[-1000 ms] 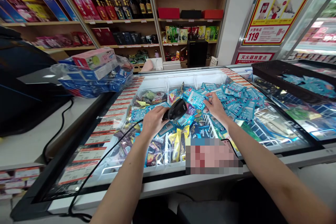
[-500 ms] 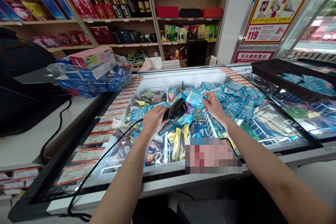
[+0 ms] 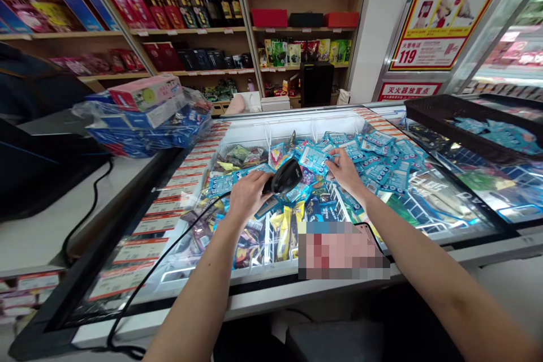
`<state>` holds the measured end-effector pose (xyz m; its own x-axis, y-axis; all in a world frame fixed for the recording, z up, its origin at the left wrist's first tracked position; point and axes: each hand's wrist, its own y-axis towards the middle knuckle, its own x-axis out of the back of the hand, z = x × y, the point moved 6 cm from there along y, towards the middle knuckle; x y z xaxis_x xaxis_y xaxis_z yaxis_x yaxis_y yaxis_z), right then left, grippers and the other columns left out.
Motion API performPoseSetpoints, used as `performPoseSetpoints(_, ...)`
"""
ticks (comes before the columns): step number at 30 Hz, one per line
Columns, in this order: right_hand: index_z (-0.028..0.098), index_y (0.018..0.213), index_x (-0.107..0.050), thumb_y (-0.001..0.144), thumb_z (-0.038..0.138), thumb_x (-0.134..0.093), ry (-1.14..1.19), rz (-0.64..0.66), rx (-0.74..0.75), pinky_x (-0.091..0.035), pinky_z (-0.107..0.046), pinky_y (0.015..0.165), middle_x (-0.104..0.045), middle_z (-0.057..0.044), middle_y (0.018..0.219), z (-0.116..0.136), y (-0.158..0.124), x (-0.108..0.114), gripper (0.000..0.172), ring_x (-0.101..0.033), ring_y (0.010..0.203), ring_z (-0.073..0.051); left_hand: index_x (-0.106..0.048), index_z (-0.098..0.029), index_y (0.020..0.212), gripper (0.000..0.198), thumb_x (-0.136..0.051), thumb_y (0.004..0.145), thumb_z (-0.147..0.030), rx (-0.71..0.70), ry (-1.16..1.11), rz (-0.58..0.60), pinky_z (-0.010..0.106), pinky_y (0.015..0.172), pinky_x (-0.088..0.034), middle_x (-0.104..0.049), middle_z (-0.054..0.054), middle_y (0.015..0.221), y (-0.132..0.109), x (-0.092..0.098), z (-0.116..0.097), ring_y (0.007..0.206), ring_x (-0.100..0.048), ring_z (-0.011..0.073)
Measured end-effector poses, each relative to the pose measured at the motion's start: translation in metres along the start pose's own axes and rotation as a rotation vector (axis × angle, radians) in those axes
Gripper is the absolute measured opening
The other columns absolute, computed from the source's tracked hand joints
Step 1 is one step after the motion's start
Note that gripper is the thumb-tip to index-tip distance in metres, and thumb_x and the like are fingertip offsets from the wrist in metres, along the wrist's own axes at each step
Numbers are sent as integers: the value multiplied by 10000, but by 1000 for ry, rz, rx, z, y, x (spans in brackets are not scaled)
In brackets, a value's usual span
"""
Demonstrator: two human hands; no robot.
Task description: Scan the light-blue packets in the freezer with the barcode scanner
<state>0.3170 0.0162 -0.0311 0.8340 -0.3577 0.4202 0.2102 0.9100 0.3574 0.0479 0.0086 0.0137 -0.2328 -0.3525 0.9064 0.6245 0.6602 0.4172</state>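
Observation:
My left hand (image 3: 248,195) is closed around the handle of a black barcode scanner (image 3: 287,176), whose head points right. A black cable (image 3: 169,249) runs from it down to the lower left. Between the fingertips of my right hand (image 3: 343,169) I pinch the right edge of a blue packet (image 3: 313,157), just beyond the scanner's head. A pile of similar blue packets (image 3: 382,167) lies on the glass to the right of that hand. More blue packets (image 3: 220,184) lie beside and partly behind my left hand.
Under the freezer's glass top (image 3: 199,260) are wire baskets of colourful packs. A phone (image 3: 368,235), partly blurred out, lies at the front edge. A dark basket (image 3: 475,130) with blue packets stands right; plastic-wrapped boxes (image 3: 144,119) sit left. Stocked shelves (image 3: 190,31) line the back.
Both hands keep their places and holds on the scanner and the packet. The whole view has shifted very slightly.

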Motion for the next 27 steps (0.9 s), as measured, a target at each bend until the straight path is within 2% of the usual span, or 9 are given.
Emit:
performPoseSetpoints(7, 239, 1127, -403, 818, 396, -466, 32, -36, -18, -430, -283, 465, -415, 80, 550, 7, -3, 10, 352, -502, 433, -144, -550, -225, 1118, 346, -545, 779, -294, 40, 5, -56, 315, 759, -433, -637, 77, 985, -2, 4, 7, 964, -580, 243)
performPoseSetpoints(12, 216, 1141, -503, 833, 344, -435, -191, -138, 79, -446, -316, 605, -454, 33, 577, 21, -5, 26, 340, -520, 548, -169, -552, -217, 1112, 346, -545, 780, -314, 127, 23, -146, 309, 752, -430, -634, 72, 990, -8, 12, 24, 965, -575, 245)
performPoseSetpoints(15, 195, 1131, -542, 824, 296, -429, -336, -123, 114, -438, -321, 674, -518, 5, 623, 23, -6, 26, 342, -541, 623, -184, -546, -218, 1124, 373, -564, 760, -299, 183, 31, -188, 305, 753, -432, -632, 65, 1006, -11, 14, 32, 980, -573, 246)
performPoseSetpoints(18, 197, 1177, -526, 837, 275, -408, -469, -102, 135, -433, -331, 710, -584, -32, 712, 24, -9, 23, 368, -560, 712, -210, -539, -216, 1136, 395, -570, 752, -302, 217, 43, -197, 305, 749, -433, -635, 63, 997, -12, 15, 35, 977, -574, 246)
performPoseSetpoints(21, 203, 1179, -531, 854, 280, -408, -611, -124, 160, -427, -358, 765, -616, -86, 877, 28, -14, 24, 356, -540, 908, -258, -537, -215, 1139, 397, -567, 752, -301, 225, 61, -191, 303, 750, -430, -633, 64, 1019, -12, 18, 34, 983, -568, 246)
performPoseSetpoints(23, 199, 1175, -537, 861, 284, -416, -670, -123, 167, -421, -372, 800, -606, -110, 956, 29, -16, 24, 348, -495, 1003, -278, -536, -217, 1142, 394, -563, 758, -304, 224, 70, -185, 300, 747, -426, -633, 62, 1018, -12, 22, 35, 984, -566, 243)
performPoseSetpoints(27, 177, 1150, -571, 850, 294, -465, -721, -95, 171, -413, -390, 822, -555, -146, 1075, 27, -16, 23, 339, -439, 1055, -299, -541, -209, 1137, 399, -575, 752, -306, 236, 108, -170, 298, 733, -414, -631, 64, 1026, -16, 29, 41, 981, -564, 246)
